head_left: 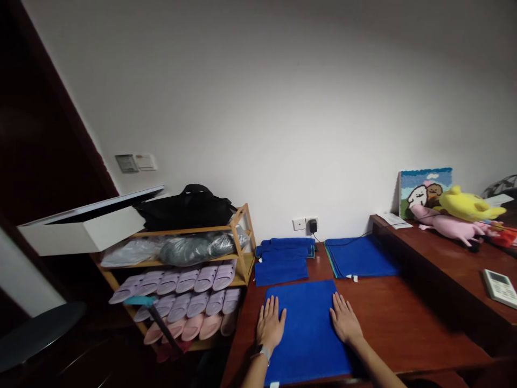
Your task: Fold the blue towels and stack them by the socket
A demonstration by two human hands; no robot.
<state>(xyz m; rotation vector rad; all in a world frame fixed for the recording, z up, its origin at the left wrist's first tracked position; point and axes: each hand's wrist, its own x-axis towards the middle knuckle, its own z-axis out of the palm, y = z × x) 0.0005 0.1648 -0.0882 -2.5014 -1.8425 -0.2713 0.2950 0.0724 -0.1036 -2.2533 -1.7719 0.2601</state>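
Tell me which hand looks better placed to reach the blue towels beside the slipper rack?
Probably the left: the left hand rests almost directly below those folded blue towels, while the right hand sits further right.

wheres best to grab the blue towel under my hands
Probably its near edge, from your side: the blue towel lies flat, folded on the table, and that edge sits at the rim, so fingers can get under. Your left hand and right hand rest at its sides.

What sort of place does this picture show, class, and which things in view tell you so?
Probably a room in a home, perhaps a bedroom: a wooden rack holds rows of lilac slippers, plush toys lie on a wooden counter, and folded blue towels lie nearby.
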